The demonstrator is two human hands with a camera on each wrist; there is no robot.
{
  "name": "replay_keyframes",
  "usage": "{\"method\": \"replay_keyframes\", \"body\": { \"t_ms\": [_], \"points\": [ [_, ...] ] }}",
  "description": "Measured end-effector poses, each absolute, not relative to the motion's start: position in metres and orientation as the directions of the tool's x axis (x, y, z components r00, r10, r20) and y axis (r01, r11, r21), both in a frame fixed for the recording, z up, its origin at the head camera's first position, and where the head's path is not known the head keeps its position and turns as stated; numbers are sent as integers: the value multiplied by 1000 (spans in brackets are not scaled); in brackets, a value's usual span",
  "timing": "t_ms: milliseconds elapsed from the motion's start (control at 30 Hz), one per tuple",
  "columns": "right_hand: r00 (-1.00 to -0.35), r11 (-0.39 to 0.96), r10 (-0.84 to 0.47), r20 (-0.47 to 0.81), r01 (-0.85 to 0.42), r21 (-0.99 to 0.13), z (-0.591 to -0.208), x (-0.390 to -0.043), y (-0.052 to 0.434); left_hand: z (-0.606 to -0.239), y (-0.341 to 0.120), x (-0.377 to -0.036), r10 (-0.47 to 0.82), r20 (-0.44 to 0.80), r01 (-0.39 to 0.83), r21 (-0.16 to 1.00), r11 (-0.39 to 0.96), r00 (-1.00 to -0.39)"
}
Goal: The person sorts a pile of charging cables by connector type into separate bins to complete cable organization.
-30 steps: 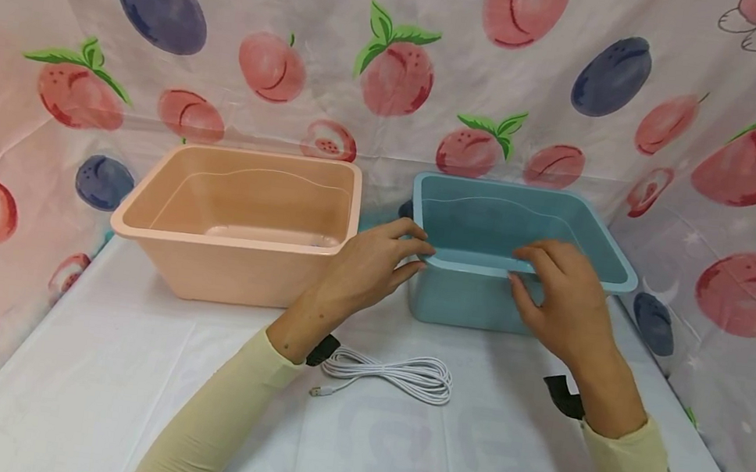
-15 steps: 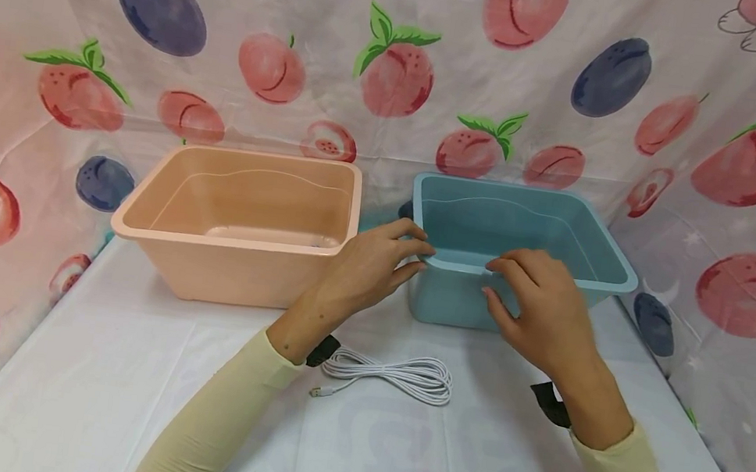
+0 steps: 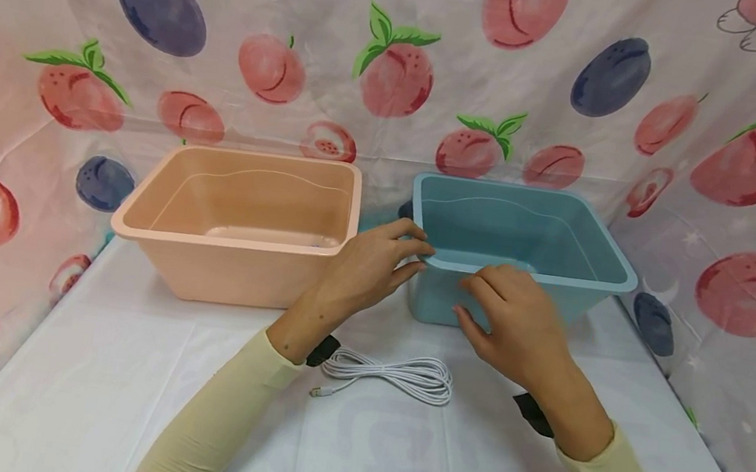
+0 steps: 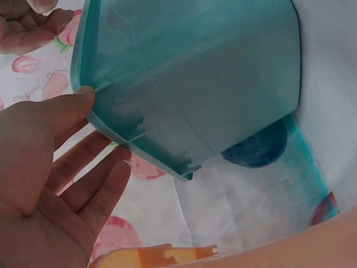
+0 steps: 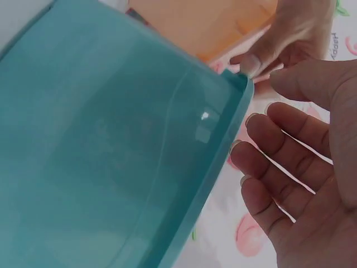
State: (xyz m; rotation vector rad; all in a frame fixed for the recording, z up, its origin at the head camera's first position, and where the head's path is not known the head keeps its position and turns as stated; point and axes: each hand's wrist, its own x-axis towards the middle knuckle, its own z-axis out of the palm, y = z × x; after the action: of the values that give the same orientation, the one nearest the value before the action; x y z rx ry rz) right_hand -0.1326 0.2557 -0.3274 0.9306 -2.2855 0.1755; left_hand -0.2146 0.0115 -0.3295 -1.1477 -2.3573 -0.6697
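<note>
A blue-green plastic bin (image 3: 505,236) stands on the white cloth at the right. My left hand (image 3: 371,263) holds the near left corner of its rim, thumb below and fingers over the edge. In the left wrist view the thumb of that left hand (image 4: 61,167) lies against the rim. My right hand (image 3: 512,323) is in front of the bin's near wall, fingers loosely bent with nothing between them. In the right wrist view the fingertips of this right hand (image 5: 295,151) are right beside the rim. A bundled white USB cable (image 3: 396,376) lies on the cloth in front.
A peach-coloured bin (image 3: 239,274) stands to the left of the blue-green one, with a narrow gap between them. Behind and at the sides hangs a fruit-print cloth (image 3: 348,20). White cloth (image 3: 142,372) covers the table.
My right hand has moved left and toward me along the front of the blue-green bin, its fingers coming down from over the rim. The left hand, bins and cable have stayed put.
</note>
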Motion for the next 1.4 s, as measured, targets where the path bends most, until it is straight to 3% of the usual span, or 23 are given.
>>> {"method": "replay_keyframes", "body": {
  "t_ms": [267, 733, 1067, 1400],
  "points": [
    [-504, 700, -626, 594, -700, 143, -342, -135, 243, -330, 12, -215, 599, 572, 810, 230, 539, -560],
    [-535, 661, -680, 501, -743, 105, -361, -130, 220, -329, 12, -214, 601, 571, 814, 235, 532, -558],
    [-491, 598, -718, 493, -798, 77, -378, -127, 205, -329, 11, -213, 603, 563, 808, 234, 540, -566],
    [-492, 570, -751, 441, -819, 58, -388, -123, 194, -329, 11, -213, 604, 560, 806, 228, 546, -568]
  ]
}}
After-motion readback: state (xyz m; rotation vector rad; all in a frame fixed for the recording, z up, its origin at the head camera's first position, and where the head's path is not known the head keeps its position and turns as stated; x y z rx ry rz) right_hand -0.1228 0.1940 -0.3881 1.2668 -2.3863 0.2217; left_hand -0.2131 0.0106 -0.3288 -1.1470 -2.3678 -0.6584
